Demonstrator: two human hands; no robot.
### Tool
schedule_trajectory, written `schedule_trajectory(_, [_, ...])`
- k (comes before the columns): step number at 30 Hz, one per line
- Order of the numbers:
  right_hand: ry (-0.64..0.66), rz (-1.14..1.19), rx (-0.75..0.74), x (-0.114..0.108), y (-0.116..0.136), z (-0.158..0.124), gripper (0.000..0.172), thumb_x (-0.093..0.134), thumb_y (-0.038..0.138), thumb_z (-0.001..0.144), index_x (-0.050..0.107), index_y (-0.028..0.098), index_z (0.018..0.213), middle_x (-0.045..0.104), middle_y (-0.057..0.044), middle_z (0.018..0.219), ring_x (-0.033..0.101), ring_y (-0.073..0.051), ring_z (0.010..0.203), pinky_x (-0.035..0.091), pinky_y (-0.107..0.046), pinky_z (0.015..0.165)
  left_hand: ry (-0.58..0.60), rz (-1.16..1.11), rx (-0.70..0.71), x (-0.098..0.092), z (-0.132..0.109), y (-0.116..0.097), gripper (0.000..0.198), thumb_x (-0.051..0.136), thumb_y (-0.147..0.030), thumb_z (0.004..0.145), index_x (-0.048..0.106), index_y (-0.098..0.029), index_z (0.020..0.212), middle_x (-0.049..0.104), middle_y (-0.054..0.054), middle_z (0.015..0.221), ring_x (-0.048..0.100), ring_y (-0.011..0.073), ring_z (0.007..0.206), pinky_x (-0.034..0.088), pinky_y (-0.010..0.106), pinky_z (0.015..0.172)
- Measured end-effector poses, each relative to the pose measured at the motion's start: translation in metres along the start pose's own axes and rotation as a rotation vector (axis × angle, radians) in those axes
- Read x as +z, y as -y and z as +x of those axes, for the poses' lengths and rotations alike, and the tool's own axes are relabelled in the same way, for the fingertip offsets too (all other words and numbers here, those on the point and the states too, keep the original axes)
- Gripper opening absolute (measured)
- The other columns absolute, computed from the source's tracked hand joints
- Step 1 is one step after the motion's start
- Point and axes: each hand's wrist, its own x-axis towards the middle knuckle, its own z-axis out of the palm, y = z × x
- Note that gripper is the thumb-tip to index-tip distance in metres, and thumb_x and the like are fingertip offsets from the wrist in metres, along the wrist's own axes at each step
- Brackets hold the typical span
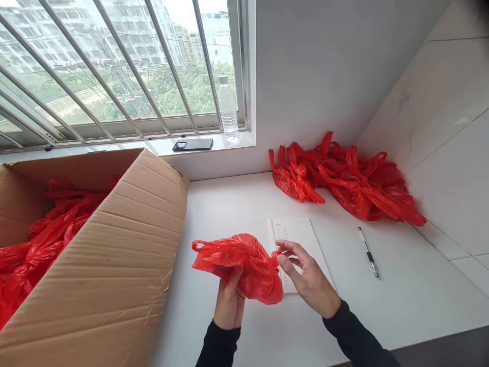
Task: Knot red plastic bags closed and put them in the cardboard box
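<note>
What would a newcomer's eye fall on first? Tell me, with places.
First, the red bag in the left hand, the right hand at its gathered end, above the white table. Next, the heap of red bags at the table's back right, then the cardboard box on the left, holding more red plastic.

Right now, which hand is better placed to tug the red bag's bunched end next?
Probably the right hand: its fingertips are at that bunched end, while the left hand supports the red bag.

The head view looks forward and down — from near above the table (225, 206), facing the wall (317, 76).
</note>
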Motion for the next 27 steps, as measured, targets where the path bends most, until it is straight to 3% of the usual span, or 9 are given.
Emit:
schedule_trajectory(5, [0.171,0.064,0.062,0.01,-0.013,0.002,0.034,0.057,0.047,0.091,0.061,0.02,0.111,0.068,-0.004,0.09,0.063,-0.018,0.079,0.055,-0.035,0.077,0.007,0.07,-0.078,0.001,-0.011,0.006,0.035,0.066,-0.049,0.083,0.065,-0.021,0.105,0.073,0.007,0.105,0.068,0.0286,0.101,0.054,0.042,0.087])
schedule_trajectory(9, [0.183,0.175,0.094,0.011,-0.016,-0.001,0.035,0.05,0.05,0.094,0.063,0.019,0.105,0.069,-0.005,0.092,0.063,-0.017,0.077,0.053,-0.029,0.066,-0.048,0.003,-0.089,-0.003,-0.011,0.005,0.035,0.07,-0.042,0.082,0.065,-0.02,0.109,0.073,0.008,0.108,0.067,0.0274,0.103,0.054,0.039,0.087])
schedule_trajectory(14, [0.243,0.266,0.089,0.009,-0.016,-0.004,0.037,0.054,0.049,0.093,0.059,0.023,0.118,0.067,-0.006,0.112,0.063,-0.019,0.091,0.053,-0.033,0.082,-0.096,-0.016,-0.05,-0.005,-0.008,0.001,0.039,0.078,-0.035,0.075,0.068,-0.018,0.108,0.074,0.008,0.106,0.068,0.0278,0.1,0.053,0.037,0.088])
schedule_trajectory(17, [0.301,0.258,0.056,0.012,-0.017,-0.007,0.038,0.061,0.047,0.089,0.061,0.023,0.118,0.068,-0.006,0.11,0.062,-0.022,0.096,0.051,-0.036,0.087,-0.111,-0.011,-0.056,-0.004,-0.008,0.003,0.032,0.08,-0.036,0.072,0.071,-0.016,0.094,0.076,0.007,0.096,0.07,0.0287,0.095,0.053,0.037,0.086])
schedule_trajectory(19, [0.288,0.232,0.03,0.014,-0.02,-0.009,0.034,0.06,0.046,0.09,0.065,0.021,0.112,0.07,-0.006,0.103,0.062,-0.022,0.092,0.05,-0.036,0.085,-0.099,-0.022,-0.062,-0.003,-0.01,0.003,0.028,0.081,-0.034,0.071,0.071,-0.016,0.091,0.076,0.006,0.09,0.07,0.0287,0.094,0.054,0.037,0.086])
schedule_trajectory(24, [0.302,0.264,0.035,0.012,-0.025,-0.012,0.031,0.057,0.046,0.092,0.069,0.02,0.104,0.071,-0.004,0.092,0.06,-0.019,0.078,0.048,-0.032,0.072,-0.078,-0.077,-0.093,0.0,-0.01,-0.004,0.034,0.078,-0.035,0.075,0.07,-0.015,0.101,0.076,0.009,0.093,0.07,0.0294,0.095,0.054,0.038,0.087])
schedule_trajectory(27, [0.292,0.301,0.049,0.01,-0.023,-0.012,0.032,0.053,0.046,0.094,0.066,0.022,0.111,0.07,-0.005,0.1,0.061,-0.02,0.085,0.049,-0.033,0.078,-0.09,-0.058,-0.103,0.0,-0.007,-0.004,0.037,0.077,-0.038,0.076,0.069,-0.015,0.103,0.076,0.009,0.093,0.07,0.0294,0.095,0.054,0.038,0.088])
